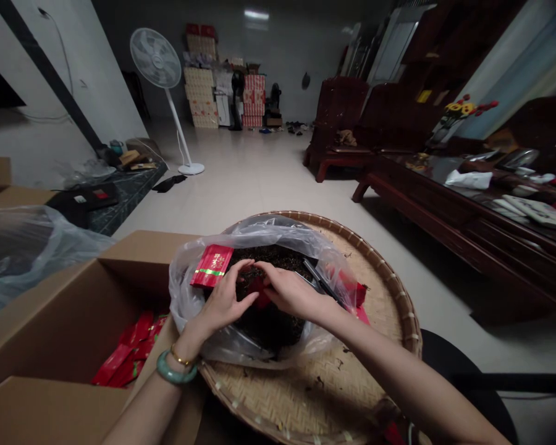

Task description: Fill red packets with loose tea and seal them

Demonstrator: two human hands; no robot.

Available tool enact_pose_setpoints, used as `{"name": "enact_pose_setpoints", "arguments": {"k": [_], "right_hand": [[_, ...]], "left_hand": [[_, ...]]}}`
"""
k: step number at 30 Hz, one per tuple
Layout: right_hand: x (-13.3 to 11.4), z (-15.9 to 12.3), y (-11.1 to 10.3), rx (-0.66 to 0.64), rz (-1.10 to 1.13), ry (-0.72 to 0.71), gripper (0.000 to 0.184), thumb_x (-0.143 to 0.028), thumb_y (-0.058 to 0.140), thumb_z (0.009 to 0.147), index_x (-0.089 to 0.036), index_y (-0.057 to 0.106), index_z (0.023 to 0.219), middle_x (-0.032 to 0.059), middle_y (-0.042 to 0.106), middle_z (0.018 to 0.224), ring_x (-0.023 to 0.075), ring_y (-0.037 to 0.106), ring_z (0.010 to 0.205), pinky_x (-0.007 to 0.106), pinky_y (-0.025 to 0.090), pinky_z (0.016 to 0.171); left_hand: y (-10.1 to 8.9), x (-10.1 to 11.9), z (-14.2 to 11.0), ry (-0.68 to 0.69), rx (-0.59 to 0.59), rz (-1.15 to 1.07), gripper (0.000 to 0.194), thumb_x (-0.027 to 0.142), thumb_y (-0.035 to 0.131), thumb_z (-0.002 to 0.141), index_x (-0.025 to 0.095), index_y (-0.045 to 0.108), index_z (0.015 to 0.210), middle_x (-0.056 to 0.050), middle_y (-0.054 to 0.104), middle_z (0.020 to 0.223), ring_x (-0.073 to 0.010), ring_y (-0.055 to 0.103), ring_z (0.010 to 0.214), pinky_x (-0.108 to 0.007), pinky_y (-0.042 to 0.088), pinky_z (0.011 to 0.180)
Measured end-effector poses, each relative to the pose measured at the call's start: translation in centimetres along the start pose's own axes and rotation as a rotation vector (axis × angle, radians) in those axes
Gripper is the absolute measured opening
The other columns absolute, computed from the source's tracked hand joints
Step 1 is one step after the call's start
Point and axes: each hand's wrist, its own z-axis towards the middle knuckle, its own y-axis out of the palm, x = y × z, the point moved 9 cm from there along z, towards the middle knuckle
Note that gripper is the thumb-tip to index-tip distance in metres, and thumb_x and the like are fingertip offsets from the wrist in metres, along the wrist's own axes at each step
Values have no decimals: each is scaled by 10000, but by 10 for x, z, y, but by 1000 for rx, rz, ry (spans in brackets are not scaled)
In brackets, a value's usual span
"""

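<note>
Over a clear plastic bag (185,272) of dark, loose dried leaves that look like tea (282,327), my two hands meet. Between them is a small dark red packet (260,295), mostly in shadow. My left hand (229,296), with a green bangle and a gold bracelet on the wrist, curls its thumb and fingers about the packet's left side. From the right, my right hand (290,290) grips the packet, its fingertips partly hidden. A flat red packet (213,264) with gold print and a green stripe lies at the bag's left. A dark-handled tool (322,281) rests at the right.
The bag sits on a round woven bamboo tray (410,309) with scattered leaf bits. At left stands an open cardboard box (41,334) holding several red packets (134,352). Beyond are a white standing fan (156,59), stacked cartons (201,93) and a dark wooden table (426,216).
</note>
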Motion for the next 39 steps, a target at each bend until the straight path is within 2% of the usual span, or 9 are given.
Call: {"name": "enact_pose_setpoints", "arguments": {"k": [3, 6, 13, 17, 20, 25, 31, 35, 39], "right_hand": [[4, 0, -5, 37, 148, -32, 556, -23, 449, 792, -178, 313, 1309, 48, 689, 950, 176, 631, 905, 263, 442, 756], [5, -5, -16, 83, 239, -41, 478, -56, 462, 812, -188, 350, 1258, 38, 700, 934, 160, 638, 876, 262, 445, 765], [15, -11, -27, 185, 177, 18, 141, -187, 575, 829, -164, 558, 967, 62, 676, 885, 164, 616, 790, 264, 449, 691], [10, -8, -17, 99, -32, -77, 127, -181, 553, 859, -160, 652, 783, 59, 667, 790, 168, 576, 810, 280, 441, 743], [5, -6, -15, 84, -182, -126, 162, -218, 568, 857, -148, 677, 761, 88, 655, 808, 208, 537, 921, 317, 434, 798], [-2, -5, -18, 91, -144, -192, 140, -195, 562, 854, -147, 693, 846, 83, 662, 824, 183, 565, 852, 310, 442, 783], [63, -19, -27, 393, 173, 111, 172, -106, 526, 835, -169, 664, 915, 53, 680, 912, 153, 621, 840, 269, 476, 757], [78, -18, 27, 45, -4, 119, 373, -46, 596, 728, -140, 622, 1088, 102, 643, 1048, 206, 599, 974, 309, 459, 854], [73, -15, 51, -117, -212, 135, 479, -115, 633, 706, -148, 556, 1178, 128, 575, 1105, 241, 575, 1002, 316, 460, 825]], "left_hand": [[23, -19, -1, -161, -142, -192, 713, 181, 694, 707, 201, 379, 1346, -107, 604, 1218, -234, 595, 1090, -380, 499, 912], [39, -26, -2, -300, -223, -325, 402, 181, 695, 691, 153, 624, 1086, -64, 702, 1021, -225, 658, 922, -353, 519, 840], [51, -32, -2, -403, -155, -403, 276, 242, 706, 689, 131, 678, 940, -43, 716, 882, -207, 655, 803, -287, 519, 722], [47, -24, 2, -284, -97, -246, 363, 213, 671, 728, 180, 616, 1085, -42, 695, 988, -204, 648, 874, -316, 520, 787], [31, 3, 9, -32, -4, -69, 483, 178, 608, 788, 203, 479, 1253, -81, 606, 1199, -218, 582, 1069, -393, 475, 921], [16, 40, 10, 352, -19, 205, 266, 157, 527, 864, 174, 543, 1129, -104, 615, 1145, -220, 548, 1051, -427, 481, 901], [-1, 41, 7, 456, 77, 500, 106, 187, 556, 860, 160, 627, 933, -114, 604, 1091, -227, 550, 975, -403, 511, 815], [0, 48, 1, 562, 84, 597, 99, 184, 562, 859, 159, 642, 912, -85, 630, 922, -200, 551, 853, -348, 510, 719], [6, 49, -1, 639, 13, 585, 115, 184, 540, 878, 172, 636, 940, -59, 665, 905, -175, 538, 810, -319, 500, 695]]}}
